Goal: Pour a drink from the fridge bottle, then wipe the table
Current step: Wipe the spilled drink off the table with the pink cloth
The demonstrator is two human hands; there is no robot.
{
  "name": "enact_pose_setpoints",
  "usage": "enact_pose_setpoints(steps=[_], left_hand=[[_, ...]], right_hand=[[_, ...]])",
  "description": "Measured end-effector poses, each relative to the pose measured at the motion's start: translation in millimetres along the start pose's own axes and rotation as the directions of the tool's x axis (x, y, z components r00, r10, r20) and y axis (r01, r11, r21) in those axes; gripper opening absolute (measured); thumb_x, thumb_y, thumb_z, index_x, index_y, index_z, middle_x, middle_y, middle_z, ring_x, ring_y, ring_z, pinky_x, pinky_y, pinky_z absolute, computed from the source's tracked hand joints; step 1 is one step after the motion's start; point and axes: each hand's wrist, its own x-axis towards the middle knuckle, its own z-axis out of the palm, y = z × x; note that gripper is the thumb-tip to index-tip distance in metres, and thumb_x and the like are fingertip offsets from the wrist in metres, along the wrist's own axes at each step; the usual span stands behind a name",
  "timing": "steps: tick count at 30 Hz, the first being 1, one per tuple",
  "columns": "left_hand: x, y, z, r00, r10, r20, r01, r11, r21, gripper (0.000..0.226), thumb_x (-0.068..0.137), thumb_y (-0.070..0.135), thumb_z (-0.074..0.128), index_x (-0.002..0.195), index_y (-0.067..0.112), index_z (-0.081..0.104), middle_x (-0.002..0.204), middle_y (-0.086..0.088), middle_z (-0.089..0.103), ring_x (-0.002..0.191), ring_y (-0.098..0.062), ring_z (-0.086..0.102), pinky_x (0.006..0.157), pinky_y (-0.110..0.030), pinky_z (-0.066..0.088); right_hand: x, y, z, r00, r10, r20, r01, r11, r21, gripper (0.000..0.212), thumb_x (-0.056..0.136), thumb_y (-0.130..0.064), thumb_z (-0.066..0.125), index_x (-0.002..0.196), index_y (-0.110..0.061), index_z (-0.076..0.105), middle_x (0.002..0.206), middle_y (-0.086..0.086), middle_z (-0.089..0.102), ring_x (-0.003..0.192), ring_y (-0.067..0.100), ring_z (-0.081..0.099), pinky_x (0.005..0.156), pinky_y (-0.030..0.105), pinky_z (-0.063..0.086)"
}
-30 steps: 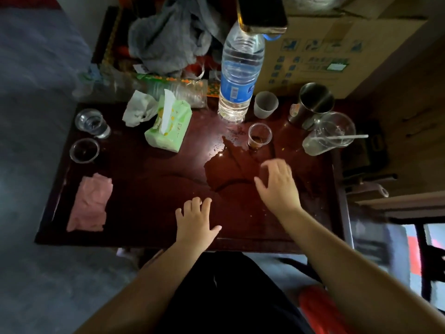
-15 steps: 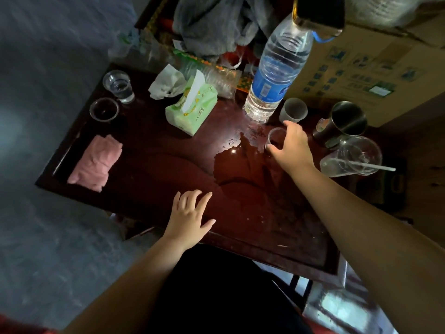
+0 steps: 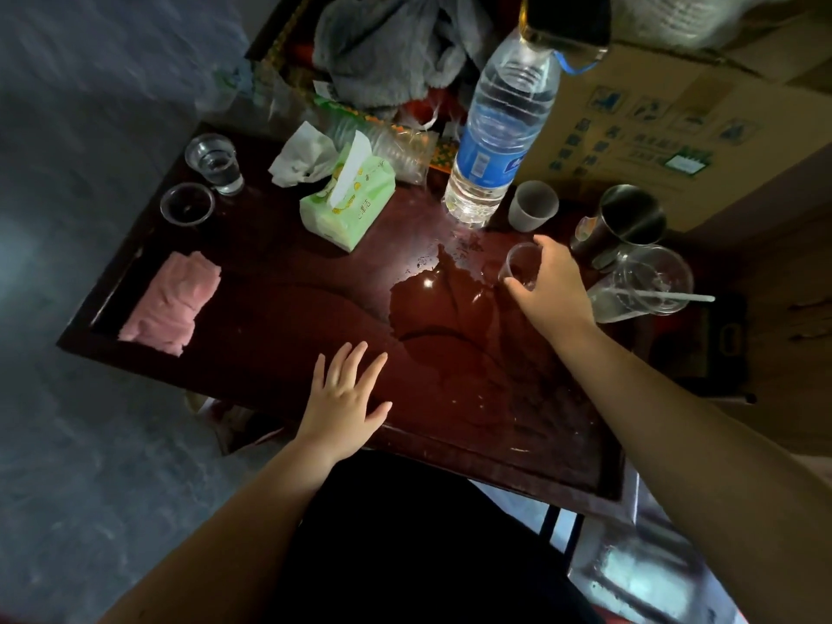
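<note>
A tall clear water bottle (image 3: 499, 137) with a blue label stands at the back of the dark red table (image 3: 279, 335). A wide puddle (image 3: 441, 308) spreads in front of it. My right hand (image 3: 551, 288) is closed around a small clear plastic cup (image 3: 517, 265) at the puddle's right edge, tilting it a little. My left hand (image 3: 344, 400) rests flat near the table's front edge with fingers spread and holds nothing. A folded pink cloth (image 3: 173, 299) lies at the table's left end.
A green tissue pack (image 3: 349, 204) and a crumpled tissue (image 3: 304, 155) sit at the back left, beside two clear cups (image 3: 214, 162). A white cup (image 3: 533, 204), a steel mug (image 3: 626, 222) and a tipped plastic cup with a straw (image 3: 648, 283) crowd the right. A cardboard box (image 3: 675, 123) stands behind.
My right hand reached forward from the puddle to the small clear cup and closed on it. My left hand stayed near the front edge. The view shifted right and tilted.
</note>
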Motion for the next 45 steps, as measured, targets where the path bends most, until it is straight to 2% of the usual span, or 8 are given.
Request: enact_pose_setpoints(steps=[5,11,27,30,33,39,42,45], left_hand=[[1.6,-0.5,1.0,1.000,0.005,0.015,-0.005,1.000,0.016,0.073,0.076,0.045,0.071,0.139,0.017,0.045,0.143,-0.017,0.042,0.132,-0.037,0.039,0.104,-0.061,0.028],[2.2,-1.7,2.4,0.999,-0.005,0.035,0.005,1.000,0.008,0.071,0.085,0.046,0.062,0.145,0.019,0.036,0.151,-0.015,0.030,0.140,-0.034,0.024,0.112,-0.057,0.015],[1.5,1.2,-3.8,0.996,-0.017,0.083,0.018,1.000,-0.013,0.069,0.090,0.046,0.053,0.149,0.021,0.027,0.156,-0.013,0.018,0.145,-0.030,0.010,0.115,-0.051,0.004],[-0.3,0.9,-5.3,0.996,-0.019,0.090,0.022,0.999,-0.023,0.067,0.093,0.045,0.048,0.150,0.024,0.021,0.158,-0.009,0.012,0.146,-0.027,0.004,0.116,-0.049,0.000],[-3.4,2.5,-5.4,0.995,-0.027,0.095,0.029,0.999,-0.017,0.065,0.095,0.043,0.043,0.151,0.026,0.016,0.159,-0.006,0.006,0.146,-0.023,-0.001,0.117,-0.048,0.001],[-7.9,-3.5,-14.9,0.976,0.022,0.216,-0.011,0.999,-0.052,0.062,0.099,0.042,0.031,0.152,0.024,0.004,0.159,-0.003,-0.010,0.145,-0.020,-0.014,0.117,-0.043,-0.003],[-11.8,-19.4,-24.5,0.962,0.083,0.259,-0.060,0.993,-0.097,0.062,0.099,0.043,0.033,0.152,0.023,0.008,0.160,-0.001,-0.009,0.145,-0.018,-0.014,0.117,-0.042,-0.003],[-22.8,-53.2,-33.1,0.978,0.128,0.167,-0.104,0.984,-0.147,0.062,0.097,0.038,0.042,0.151,0.019,0.018,0.160,-0.002,0.005,0.147,-0.020,-0.003,0.116,-0.043,0.002]], right_hand=[[-43.2,21.0,-17.2,0.999,0.027,0.029,-0.027,1.000,-0.003,0.070,0.084,-0.030,0.067,0.141,-0.010,0.033,0.139,0.009,0.042,0.131,0.024,0.039,0.104,0.036,0.036],[-87.3,53.3,-26.1,0.989,0.141,0.051,-0.139,0.989,-0.049,0.067,0.084,-0.033,0.067,0.140,-0.016,0.034,0.140,0.001,0.041,0.131,0.021,0.037,0.095,0.037,0.043],[-125.0,87.2,-23.5,0.956,0.294,0.010,-0.293,0.956,-0.024,0.072,0.082,-0.032,0.070,0.141,-0.011,0.034,0.142,0.010,0.039,0.133,0.029,0.035,0.103,0.042,0.039],[-130.4,78.5,-22.4,0.978,0.198,-0.072,-0.204,0.973,-0.105,0.078,0.079,-0.042,0.070,0.140,-0.009,0.034,0.149,0.012,0.030,0.139,0.030,0.025,0.111,0.046,0.030],[-143.8,52.3,-12.0,0.989,-0.034,-0.143,0.015,0.991,-0.132,0.063,0.083,-0.040,0.066,0.132,-0.007,0.045,0.141,0.013,0.042,0.131,0.030,0.036,0.108,0.042,0.032],[-176.8,-31.6,60.5,0.940,-0.264,0.216,0.268,0.963,0.009,0.055,0.084,-0.043,0.047,0.131,-0.014,0.050,0.129,0.007,0.052,0.118,0.026,0.050,0.095,0.042,0.048],[-181.6,-69.3,92.7,0.917,-0.262,0.302,0.254,0.965,0.065,0.052,0.088,-0.033,0.056,0.137,-0.017,0.044,0.136,0.003,0.046,0.127,0.021,0.042,0.102,0.037,0.043],[-186.7,-96.1,117.3,0.926,-0.201,0.321,0.187,0.980,0.075,0.049,0.089,-0.028,0.058,0.135,-0.017,0.047,0.131,0.003,0.048,0.123,0.023,0.044,0.101,0.035,0.043]])
